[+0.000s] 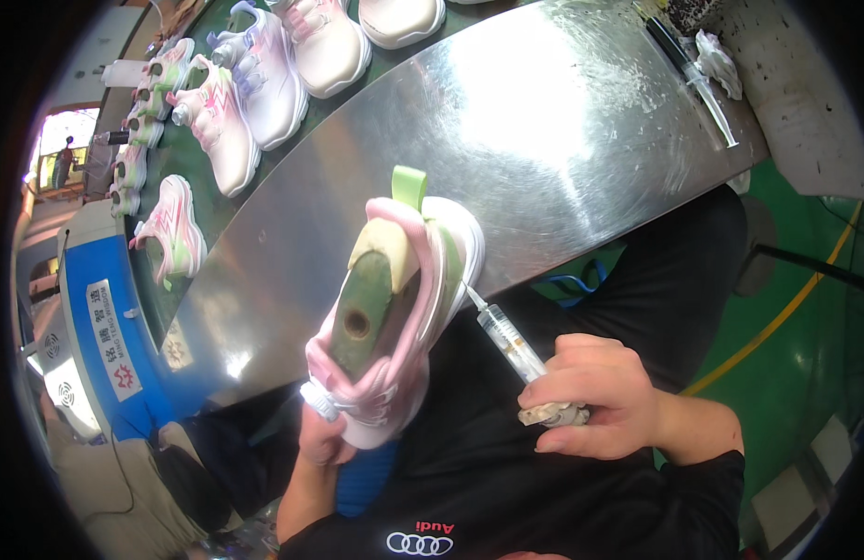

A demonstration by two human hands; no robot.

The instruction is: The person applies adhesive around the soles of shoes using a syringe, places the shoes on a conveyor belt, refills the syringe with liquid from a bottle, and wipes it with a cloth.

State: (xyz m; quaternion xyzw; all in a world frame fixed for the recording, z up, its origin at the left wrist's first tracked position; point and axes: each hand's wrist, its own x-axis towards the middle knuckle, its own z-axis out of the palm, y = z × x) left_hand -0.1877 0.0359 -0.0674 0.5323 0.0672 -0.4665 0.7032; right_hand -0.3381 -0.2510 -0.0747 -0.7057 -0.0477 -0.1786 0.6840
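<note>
Shoe [413,350] is held up before my chest, overlapping the near edge of the metal plate [376,154]; treat it as the centre of a clock dial, with 12 at the top of my view. My left hand [325,437] grips it at 7 o'clock, by the toe end. Most of those fingers are behind the shoe, so I cannot tell their exact spread. This grip appears chosen to leave the heel, with its green tab [408,187] at 12 o'clock, unobstructed and to turn the white sole [471,238] toward my other side. A green block [362,303] fills the opening, probably to keep the shape firm. My right hand [604,397], at 4 o'clock, has its fingers closed around the rear of a clear syringe [512,341] and a crumpled wad [553,413]. The syringe slants toward 10 o'clock, its tip at the sole edge; I cannot confirm contact. The slant seems to keep my knuckles away from the work and the tip in sight. A second syringe [695,84] lies at 2 o'clock beside a crumpled tissue [718,65], likely parked there as spares. Other shoes [264,84] stand at 11 o'clock, beyond the plate, presumably to avoid crowding my hands.
</note>
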